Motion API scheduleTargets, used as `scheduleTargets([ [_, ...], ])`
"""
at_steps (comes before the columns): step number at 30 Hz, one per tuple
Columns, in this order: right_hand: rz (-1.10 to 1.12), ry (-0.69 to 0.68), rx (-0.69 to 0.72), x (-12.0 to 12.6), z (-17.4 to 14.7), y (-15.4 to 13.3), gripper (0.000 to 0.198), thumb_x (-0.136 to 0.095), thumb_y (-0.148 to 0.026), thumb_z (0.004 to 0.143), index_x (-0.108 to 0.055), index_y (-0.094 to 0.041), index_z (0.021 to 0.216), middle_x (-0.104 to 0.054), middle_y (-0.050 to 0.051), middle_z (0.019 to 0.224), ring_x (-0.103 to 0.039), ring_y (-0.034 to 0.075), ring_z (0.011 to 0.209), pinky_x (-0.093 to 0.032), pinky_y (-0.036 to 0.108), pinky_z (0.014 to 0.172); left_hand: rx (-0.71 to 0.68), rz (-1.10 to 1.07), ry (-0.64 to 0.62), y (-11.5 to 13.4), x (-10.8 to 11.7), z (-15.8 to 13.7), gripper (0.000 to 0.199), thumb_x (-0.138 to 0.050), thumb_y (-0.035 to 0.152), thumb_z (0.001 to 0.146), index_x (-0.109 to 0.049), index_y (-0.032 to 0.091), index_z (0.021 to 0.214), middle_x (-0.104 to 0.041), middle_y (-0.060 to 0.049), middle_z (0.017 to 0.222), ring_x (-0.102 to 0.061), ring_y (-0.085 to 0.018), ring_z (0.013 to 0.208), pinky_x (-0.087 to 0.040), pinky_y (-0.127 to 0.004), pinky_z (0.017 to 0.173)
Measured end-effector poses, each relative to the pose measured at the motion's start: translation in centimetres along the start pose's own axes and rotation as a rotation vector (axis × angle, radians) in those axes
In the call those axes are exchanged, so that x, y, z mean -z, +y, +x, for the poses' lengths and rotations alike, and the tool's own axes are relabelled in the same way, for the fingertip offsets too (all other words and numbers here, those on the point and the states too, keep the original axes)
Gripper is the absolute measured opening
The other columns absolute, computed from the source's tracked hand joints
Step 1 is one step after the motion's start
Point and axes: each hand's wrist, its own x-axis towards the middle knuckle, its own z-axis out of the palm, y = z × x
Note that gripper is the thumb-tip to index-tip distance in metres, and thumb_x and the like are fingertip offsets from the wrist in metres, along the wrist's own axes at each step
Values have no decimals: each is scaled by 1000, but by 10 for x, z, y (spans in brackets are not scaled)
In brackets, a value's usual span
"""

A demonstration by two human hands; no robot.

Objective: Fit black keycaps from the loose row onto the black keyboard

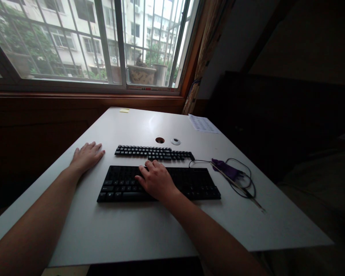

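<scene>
My left hand (88, 155) rests flat on the left of the white desk, fingers stretched out, holding nothing. Over the middle of a black keyboard (126, 196) lies my right hand (156, 179), its thumb and fingers apart and slightly bent, the fingertips reaching the keyboard's far edge. No object shows between these fingers; the palm side is hidden. Lettered keycaps show on the keyboard's near left part, while its far rows look darker and bare. Just behind it, black loose keycaps (143, 151) stand in tidy rows, close to my right fingertips.
To the right, a cable (254, 184) curls around a purple cloth pouch (227, 169) and a thin stick-like tool (247, 193). A cable hole (160, 140) and its round cover (175, 141) are farther back. Paper sheets (203, 124) lie at the back right, near the window.
</scene>
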Motion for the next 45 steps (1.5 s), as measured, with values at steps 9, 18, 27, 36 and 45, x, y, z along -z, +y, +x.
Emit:
scheduleTargets([
  [9, 14, -7, 1, 0, 0, -1, 44, -48, -48, 111, -64, -19, 138, -67, 15, 129, -57, 30, 112, -48, 41, 91, 9, 0, -14, 1, 1, 0, 74, -24, 60, 104, -44, 19, 162, -34, -18, 173, -28, -42, 159, -25, -71, 122],
  [18, -15, 1, 7, 2, 0, -2, 45, -46, -53, 111, -66, -20, 133, -69, 12, 124, -59, 29, 108, -48, 40, 87, 9, -2, -15, 3, 2, -2, 74, -25, 59, 103, -44, 19, 162, -33, -18, 174, -27, -42, 159, -24, -71, 123],
  [27, 3, -11, 16, 2, 0, -2, 47, -47, -54, 110, -65, -21, 138, -68, 12, 127, -59, 28, 110, -49, 41, 90, 3, -7, -12, 1, 1, 0, 74, -24, 60, 104, -44, 19, 162, -33, -19, 174, -27, -42, 159, -23, -71, 122],
  [36, 2, -38, 60, 4, 1, 0, 46, -47, -54, 110, -66, -20, 135, -70, 12, 124, -60, 28, 111, -48, 42, 90, 7, 7, -34, 2, 4, 0, 74, -23, 60, 103, -42, 19, 163, -31, -19, 174, -26, -41, 160, -24, -69, 123],
  [45, 16, -4, -23, 7, 0, -3, 45, -44, -50, 112, -64, -19, 137, -72, 12, 121, -62, 28, 110, -46, 41, 91, 5, -16, -15, 1, 2, 0, 74, -24, 59, 104, -44, 18, 162, -33, -19, 173, -27, -42, 159, -23, -71, 123],
])
